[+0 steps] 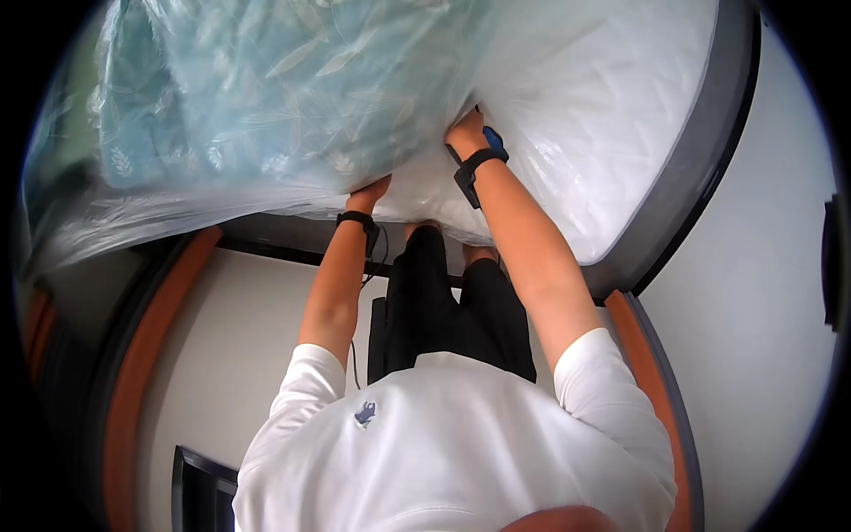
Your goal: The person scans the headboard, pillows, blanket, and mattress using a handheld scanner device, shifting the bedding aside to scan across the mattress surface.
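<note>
The work looks partway to me. The big blue-green cloth with pale leaves (284, 89) is in front of the left hand (370, 191) and reaches out past it to the left. See-through crinkly plastic (199, 217) lies over it, so that part is not undone. The plastic hangs loose to the left of the left hand. The shiny white padded mattress (612, 124) shows to the right of the right hand (466, 135), and the cloth does not cover it there.

The left hand is at the near edge of the cloth, with its fingers tucked out of sight. The right hand is bent at the wrist beside the cloth, with its fingers hidden too. I can't say how far either hand is spread, or if it grips anything.

The grey bed frame with a black edge (714, 115) curves around, far to the right of the right hand. The loose plastic could get in the way. So could the thin black wire (356, 359) hanging below the left hand.
</note>
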A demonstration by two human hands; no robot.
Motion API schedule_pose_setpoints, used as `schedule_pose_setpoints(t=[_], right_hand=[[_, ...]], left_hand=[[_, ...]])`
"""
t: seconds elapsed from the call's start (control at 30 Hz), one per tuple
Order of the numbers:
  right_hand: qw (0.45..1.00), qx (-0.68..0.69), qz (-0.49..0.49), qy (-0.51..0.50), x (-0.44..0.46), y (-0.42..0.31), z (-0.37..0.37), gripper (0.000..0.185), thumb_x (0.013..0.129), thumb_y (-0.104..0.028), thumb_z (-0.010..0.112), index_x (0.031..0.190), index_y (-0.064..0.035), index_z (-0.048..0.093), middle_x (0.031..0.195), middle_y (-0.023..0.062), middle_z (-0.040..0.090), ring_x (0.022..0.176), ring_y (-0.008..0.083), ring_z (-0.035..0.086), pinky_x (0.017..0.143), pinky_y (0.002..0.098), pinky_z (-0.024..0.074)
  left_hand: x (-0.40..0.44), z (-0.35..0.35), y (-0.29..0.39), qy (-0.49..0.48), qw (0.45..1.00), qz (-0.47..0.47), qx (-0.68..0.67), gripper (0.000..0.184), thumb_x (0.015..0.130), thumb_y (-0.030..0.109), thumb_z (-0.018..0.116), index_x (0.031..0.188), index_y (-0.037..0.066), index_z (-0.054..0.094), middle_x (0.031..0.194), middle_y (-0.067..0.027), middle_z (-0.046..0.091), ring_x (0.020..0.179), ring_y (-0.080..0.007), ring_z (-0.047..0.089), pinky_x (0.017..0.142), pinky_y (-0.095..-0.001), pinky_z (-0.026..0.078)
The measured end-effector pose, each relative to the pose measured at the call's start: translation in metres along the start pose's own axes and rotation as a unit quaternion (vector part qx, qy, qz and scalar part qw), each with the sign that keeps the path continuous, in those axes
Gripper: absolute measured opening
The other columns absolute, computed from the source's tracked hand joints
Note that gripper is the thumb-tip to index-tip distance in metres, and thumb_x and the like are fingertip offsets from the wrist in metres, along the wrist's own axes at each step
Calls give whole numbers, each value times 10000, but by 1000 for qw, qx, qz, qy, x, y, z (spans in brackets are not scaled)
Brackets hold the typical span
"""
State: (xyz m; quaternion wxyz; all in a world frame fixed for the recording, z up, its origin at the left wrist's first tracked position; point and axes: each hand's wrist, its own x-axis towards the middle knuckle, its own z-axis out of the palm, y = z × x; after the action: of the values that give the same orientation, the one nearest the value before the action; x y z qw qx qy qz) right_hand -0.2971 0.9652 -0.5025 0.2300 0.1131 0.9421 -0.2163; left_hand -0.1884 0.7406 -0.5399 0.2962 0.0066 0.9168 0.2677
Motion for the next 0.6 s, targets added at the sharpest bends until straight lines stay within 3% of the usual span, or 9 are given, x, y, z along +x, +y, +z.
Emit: schedule_pose_setpoints(t=[0.07,0.13,0.17,0.37,0.4,0.43,0.5,0.53,0.6], right_hand=[[999,-20,-37,-21,22,15,-3,649,819,-358,672,1399,-136,484,1439,130,471,1307,343,461,952,461,489],[996,-33,-73,-47,23,29,-11,607,834,-365,660,1379,-149,503,1432,130,492,1322,328,451,953,459,486],[994,-36,-91,-54,22,30,-20,587,841,-369,654,1369,-156,512,1428,129,502,1329,320,446,953,458,485],[991,-51,-56,113,-64,56,-38,648,745,-160,740,1351,-243,525,1239,125,500,1173,345,496,854,582,463],[990,-66,-40,116,-79,65,-35,659,749,-143,734,1361,-260,519,1255,125,497,1189,340,484,859,590,454],[990,-59,-38,125,-85,72,-29,659,749,-143,734,1361,-260,519,1255,125,497,1189,340,484,859,590,454],[990,-84,-32,107,-112,92,-18,661,747,-120,734,1361,-249,524,1281,125,487,1223,340,459,872,583,451],[988,-74,-51,128,-118,101,-15,652,743,-127,737,1350,-252,534,1309,123,486,1225,329,463,879,580,453],[987,-61,-63,137,-124,122,-16,644,748,-133,734,1349,-251,535,1320,121,487,1230,325,462,882,578,454]], left_hand=[[4,5,-7,57,998,3,10,528,979,433,483,1371,82,519,1393,-177,531,1312,-368,452,1092,-484,339],[11,-16,4,-104,989,-107,6,556,983,446,463,1416,99,472,1428,-158,499,1319,-380,436,1114,-476,320],[6,-12,4,-106,988,-109,8,556,983,446,463,1416,99,472,1428,-158,499,1319,-380,436,1114,-476,320],[-32,-13,35,-10,987,-21,162,583,1027,447,390,1487,87,379,1533,-210,365,1412,-399,328,1157,-467,263],[-43,6,13,91,981,93,145,637,994,513,426,1465,84,426,1448,-285,439,1318,-482,420,1081,-552,353],[-51,-3,29,96,979,100,152,637,994,513,426,1465,84,426,1448,-285,439,1318,-482,420,1081,-552,353],[-80,-15,74,-71,961,-64,260,703,984,563,410,1491,78,384,1427,-368,407,1280,-590,399,1058,-607,355],[-91,-4,77,-57,956,-48,285,736,974,583,410,1505,75,358,1427,-404,373,1258,-675,350,1041,-653,350],[-94,7,108,-108,961,-61,247,747,976,584,415,1512,71,337,1448,-408,335,1304,-651,303,1081,-610,326]])
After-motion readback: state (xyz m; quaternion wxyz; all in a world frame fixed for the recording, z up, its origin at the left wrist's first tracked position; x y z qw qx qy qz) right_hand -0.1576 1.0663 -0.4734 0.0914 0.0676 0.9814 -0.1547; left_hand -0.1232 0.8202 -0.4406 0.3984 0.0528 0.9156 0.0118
